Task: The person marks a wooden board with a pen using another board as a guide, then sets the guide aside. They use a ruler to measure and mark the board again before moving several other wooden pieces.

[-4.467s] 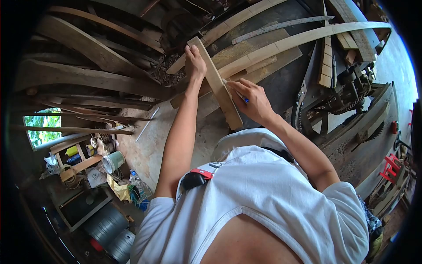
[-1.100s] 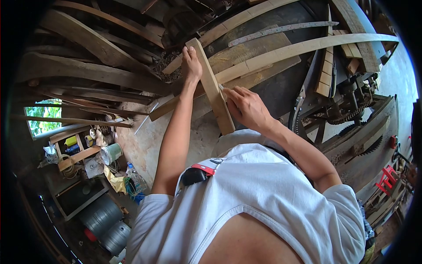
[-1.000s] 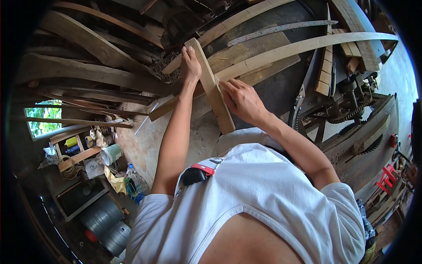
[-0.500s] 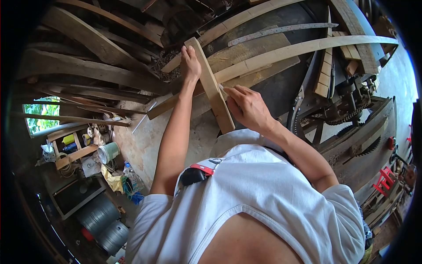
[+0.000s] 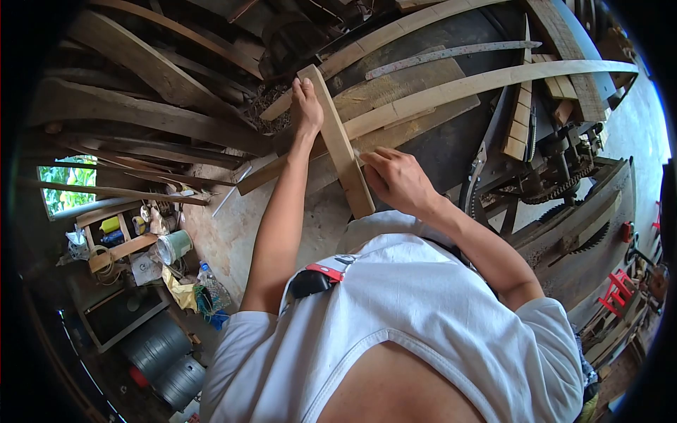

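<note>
A short, flat wooden board (image 5: 340, 151) lies at a slant before me, across a long curved wooden strip (image 5: 451, 94). My left hand (image 5: 307, 109) is closed on the board's far end, gripping it along the left edge. My right hand (image 5: 400, 178) is closed beside the board's right edge, nearer its lower end. From its pinched fingers a small pale tip (image 5: 357, 153) pokes out against the board's edge. The rest of what these fingers hold is hidden, so its kind does not show.
A dark machine table (image 5: 451, 151) carries more planks and a thin speckled strip (image 5: 451, 58). On the right are a toothed saw blade (image 5: 589, 240) and a chain (image 5: 557, 190). Stacked timber (image 5: 148, 116) fills the left, with a bucket (image 5: 174, 245) and metal drums (image 5: 159, 349) below.
My right hand has slid a little along the board's edge toward me, with the pale tip. The board has shifted slightly downward; my left hand keeps its grip.
</note>
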{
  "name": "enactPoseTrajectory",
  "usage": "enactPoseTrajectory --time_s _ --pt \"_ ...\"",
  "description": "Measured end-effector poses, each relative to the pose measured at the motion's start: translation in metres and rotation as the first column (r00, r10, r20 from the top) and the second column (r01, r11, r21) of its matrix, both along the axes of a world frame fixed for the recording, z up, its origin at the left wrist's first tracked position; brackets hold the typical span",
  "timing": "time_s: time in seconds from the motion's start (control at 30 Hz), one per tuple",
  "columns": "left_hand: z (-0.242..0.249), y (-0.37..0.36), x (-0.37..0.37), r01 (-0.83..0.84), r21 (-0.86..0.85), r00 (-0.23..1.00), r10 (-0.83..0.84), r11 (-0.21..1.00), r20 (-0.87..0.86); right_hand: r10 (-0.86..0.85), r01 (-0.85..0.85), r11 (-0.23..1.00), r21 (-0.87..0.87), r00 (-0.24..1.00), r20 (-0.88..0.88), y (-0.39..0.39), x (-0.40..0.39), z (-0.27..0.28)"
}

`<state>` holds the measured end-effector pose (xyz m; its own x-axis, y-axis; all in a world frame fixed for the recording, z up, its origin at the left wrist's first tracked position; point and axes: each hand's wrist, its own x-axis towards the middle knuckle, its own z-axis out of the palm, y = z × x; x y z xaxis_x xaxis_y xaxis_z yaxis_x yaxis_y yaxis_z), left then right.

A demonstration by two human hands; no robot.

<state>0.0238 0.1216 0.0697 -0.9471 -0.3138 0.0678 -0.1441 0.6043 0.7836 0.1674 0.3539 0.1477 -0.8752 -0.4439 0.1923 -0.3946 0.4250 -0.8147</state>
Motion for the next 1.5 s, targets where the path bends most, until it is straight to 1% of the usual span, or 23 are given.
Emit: enactPoseTrajectory --time_s 0.03,0.1,0.17,0.2,0.23,0.3,0.33,0.4,0.43,0.47,0.5,0.57,0.6,0.67,0.7,0.77,0.8,0.87,0.93,1.07,1.27,1.4,1.5 --pt "0.001 0.001 0.001 -0.007 0.000 1.000 0.007 1.000 -0.026 0.020 -0.019 1.000 -0.024 0.998 0.054 0.004 0.002 0.000" --pt "0.002 0.001 -0.003 -0.003 0.000 0.998 0.003 1.000 -0.055 -0.021 0.022 0.999 -0.025 1.000 0.011 0.015 0.002 0.007" --pt "-0.001 -0.002 -0.007 0.060 0.079 0.997 -0.064 0.995 0.042 -0.065 0.064 0.998 -0.023 0.998 -0.023 0.027 0.003 0.012" --pt "0.015 0.007 -0.005 0.103 0.119 0.991 -0.112 0.987 0.068 -0.106 0.105 0.994 -0.043 0.994 -0.025 0.034 0.001 0.012" --pt "0.013 0.016 -0.008 0.110 0.121 0.990 -0.119 0.987 0.070 -0.147 0.144 0.987 -0.064 0.989 -0.030 0.041 0.000 0.012" --pt "0.008 0.037 -0.016 0.089 0.147 0.996 -0.084 0.985 -0.044 -0.191 0.187 0.979 -0.079 0.981 -0.039 0.054 -0.001 0.009" --pt "0.015 0.044 -0.020 0.127 0.154 0.989 -0.136 0.980 0.051 -0.233 0.231 0.970 -0.082 0.972 -0.016 0.060 -0.001 0.009" --pt "-0.013 0.057 -0.038 0.128 0.144 0.992 -0.129 0.981 -0.003 -0.293 0.294 0.953 -0.072 0.956 0.019 0.071 -0.002 0.011" --pt "-0.017 0.068 -0.044 0.117 0.145 0.993 -0.116 0.982 -0.020 -0.301 0.301 0.951 -0.072 0.953 0.020 0.075 -0.002 0.010" --pt "-0.021 0.073 -0.045 0.115 0.097 0.993 -0.113 0.989 -0.027 -0.318 0.318 0.944 -0.083 0.948 0.017 0.079 -0.002 0.008" --pt "-0.011 0.080 -0.042 0.125 0.095 0.992 -0.123 0.988 -0.024 -0.336 0.336 0.937 -0.094 0.942 0.016 0.081 -0.001 0.007" --pt "0.013 0.095 -0.035 0.072 0.062 0.997 -0.072 0.995 0.004 -0.353 0.352 0.931 -0.092 0.936 0.010 0.084 0.000 0.008" --pt "0.026 0.099 -0.032 0.082 0.061 0.997 -0.083 0.995 0.008 -0.341 0.341 0.936 -0.084 0.940 0.018 0.084 0.000 0.009" --pt "0.044 0.102 -0.030 0.117 0.102 0.979 -0.131 0.988 0.154 -0.335 0.336 0.938 -0.079 0.942 0.031 0.083 0.001 0.008" --pt "0.040 0.102 -0.032 0.123 0.098 0.978 -0.137 0.988 0.157 -0.311 0.310 0.948 -0.075 0.950 0.006 0.082 0.000 0.005" --pt "0.030 0.100 -0.035 0.074 0.029 0.993 -0.077 0.997 0.087 -0.287 0.285 0.956 -0.074 0.958 -0.016 0.077 -0.003 0.001" --pt "0.025 0.100 -0.037 0.077 0.026 0.993 -0.079 0.997 0.090 -0.273 0.270 0.960 -0.075 0.962 -0.029 0.075 -0.004 0.000" --pt "0.014 0.099 -0.040 0.061 -0.024 0.998 -0.061 0.998 -0.006 -0.260 0.256 0.964 -0.077 0.965 -0.041 0.071 -0.008 -0.001" --pt "0.021 0.101 -0.038 0.081 -0.022 0.997 -0.080 0.996 0.016 -0.241 0.237 0.970 -0.055 0.968 -0.074 0.069 -0.011 -0.001" --pt "0.029 0.103 -0.036 0.104 -0.016 0.993 -0.103 0.994 0.063 -0.217 0.215 0.976 -0.045 0.975 -0.051 0.064 -0.018 -0.004" --pt "0.028 0.105 -0.036 0.092 -0.055 0.995 -0.090 0.994 0.045 -0.268 0.268 0.963 -0.022 0.954 -0.132 0.049 -0.032 -0.008" --pt "0.024 0.102 -0.039 0.112 -0.041 0.992 -0.109 0.993 0.058 -0.254 0.253 0.967 -0.019 0.963 -0.093 0.056 -0.018 -0.003" --pt "0.021 0.103 -0.037 0.094 -0.066 0.996 -0.094 0.993 0.005 -0.235 0.235 0.972 -0.005 0.971 -0.044 0.059 -0.013 0.001"
